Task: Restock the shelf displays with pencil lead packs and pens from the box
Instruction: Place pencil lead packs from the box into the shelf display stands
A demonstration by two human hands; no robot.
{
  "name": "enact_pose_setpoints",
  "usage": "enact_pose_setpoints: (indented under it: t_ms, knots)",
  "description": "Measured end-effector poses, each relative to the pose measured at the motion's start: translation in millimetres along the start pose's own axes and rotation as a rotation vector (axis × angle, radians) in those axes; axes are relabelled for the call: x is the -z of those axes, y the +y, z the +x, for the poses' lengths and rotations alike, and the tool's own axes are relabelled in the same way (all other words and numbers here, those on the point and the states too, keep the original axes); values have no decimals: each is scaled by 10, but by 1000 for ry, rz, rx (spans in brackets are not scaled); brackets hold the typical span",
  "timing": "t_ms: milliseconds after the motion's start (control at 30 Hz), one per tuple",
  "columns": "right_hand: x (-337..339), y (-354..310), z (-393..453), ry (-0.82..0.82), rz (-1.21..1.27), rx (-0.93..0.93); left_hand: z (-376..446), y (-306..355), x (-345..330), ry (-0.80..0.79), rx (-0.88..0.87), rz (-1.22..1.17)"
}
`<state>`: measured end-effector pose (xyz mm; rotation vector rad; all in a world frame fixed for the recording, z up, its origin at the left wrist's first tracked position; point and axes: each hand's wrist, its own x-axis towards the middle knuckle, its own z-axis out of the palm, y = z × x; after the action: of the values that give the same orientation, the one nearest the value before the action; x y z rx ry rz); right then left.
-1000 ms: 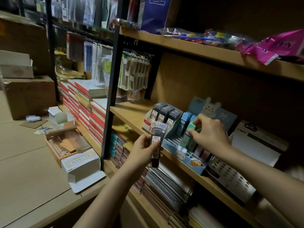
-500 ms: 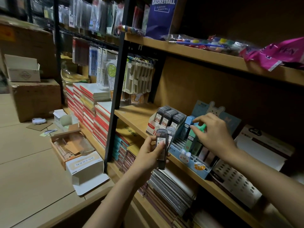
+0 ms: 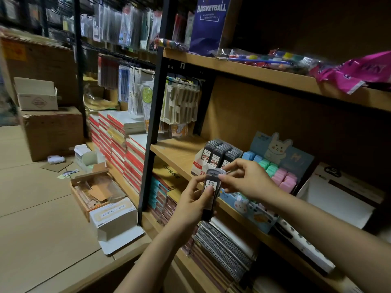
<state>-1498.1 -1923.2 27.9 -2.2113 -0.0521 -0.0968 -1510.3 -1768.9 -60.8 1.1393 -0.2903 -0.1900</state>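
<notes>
Lead packs [image 3: 210, 192], a dark stack, sit upright in the left hand [image 3: 193, 205], fingers curled round them, before the shelf [image 3: 179, 153]. Right hand [image 3: 245, 179] pinches the top pack. Step: drawing one off. Next: slot it into the white display [image 3: 198, 164], just beside.

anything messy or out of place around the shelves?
Yes, on the floor: an opened white box with its flap splayed out, a cardboard scrap and paper bits lie loose beside the shelving. On the top shelf, a pink packet overhangs the edge.
</notes>
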Motion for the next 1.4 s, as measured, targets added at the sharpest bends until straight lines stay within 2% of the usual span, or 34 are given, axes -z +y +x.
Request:
enact_pose_setpoints:
  t_ms: [100, 200, 267, 333, 667, 800, 1067, 1133, 1200, 1233, 1300, 1400]
  knots:
    - [89, -62, 75, 3, -47, 19, 46, -40, 47, 44, 40, -63]
    - [298, -223, 261, 206, -174, 174, 95, -67, 145, 138, 6, -39]
    - [429, -340, 386, 387, -363, 280, 113, -69, 212, 185, -21, -30]
    - [480, -389, 490, 459, -473, 330, 137, -75, 263, 220, -18, -58]
    - [299, -159, 763, 353, -673, 270, 200, -104, 312, 271, 17, -24]
    - [248, -134, 774, 332, -920, 233, 193, -107, 343, 247, 19, 24]
    - [151, -56, 795, 284, -1219, 223, 212, -132, 380, 285, 21, 70]
    - [196, -40, 819, 337, -1204, 281, 203, -133, 378, 273, 16, 89]
    - [266, -89, 834, 360, -1015, 365, 183, -119, 370, 258, -5, 128]
    - [288, -132, 829, 312, -874, 384, 171, -107, 364, 249, -22, 155]
    - [290, -232, 796, 88, -636, 362, 167, -74, 345, 233, -60, 203]
    - [178, -329, 699, -231, -446, 330, 197, 17, 278, 204, -98, 232]
